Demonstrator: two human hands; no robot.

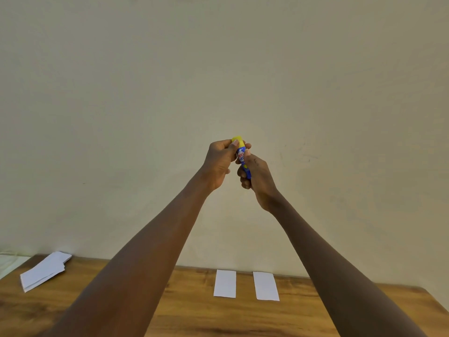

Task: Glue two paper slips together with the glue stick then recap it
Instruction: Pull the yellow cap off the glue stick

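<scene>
Held up before the plain wall, the glue stick (243,156) — blue tube, yellow cap (238,140) — stands nearly upright. The right hand (255,178) wraps the tube; the left hand (220,161) pinches the cap. Two flat white paper slips (224,283) (266,286) lie side by side, apart, on the wood-grain table (194,312) — a loose paper stack (45,271) sits far left, near the table's edge.
</scene>
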